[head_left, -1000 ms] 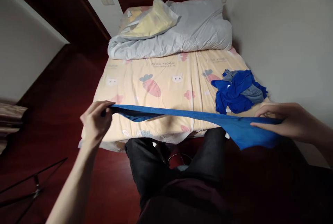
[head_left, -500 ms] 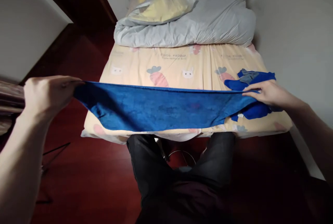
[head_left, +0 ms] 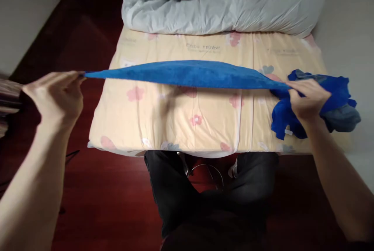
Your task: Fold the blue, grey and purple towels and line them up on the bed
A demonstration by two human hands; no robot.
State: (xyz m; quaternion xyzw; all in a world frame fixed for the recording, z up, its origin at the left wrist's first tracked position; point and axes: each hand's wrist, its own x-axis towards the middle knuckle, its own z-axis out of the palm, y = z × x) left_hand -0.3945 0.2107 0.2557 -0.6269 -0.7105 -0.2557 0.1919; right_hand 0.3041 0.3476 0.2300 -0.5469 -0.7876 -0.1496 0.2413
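Lifted and drawn flat since the earlier frame, blue towel [head_left: 189,74] stretched taut over the bed [head_left: 181,122], one end pinched in left hand [head_left: 57,95], the other in right hand [head_left: 306,97]; soft, light, limp, best gripped at corners.

We saw small printed lettering on the cream bed sheet [head_left: 181,126], just below the grey duvet [head_left: 222,9]. One line looked like "Cute rabbit", though the letters were blurred, and a smaller line beneath it we could not read. Fainter print further right on the sheet stayed illegible to us.
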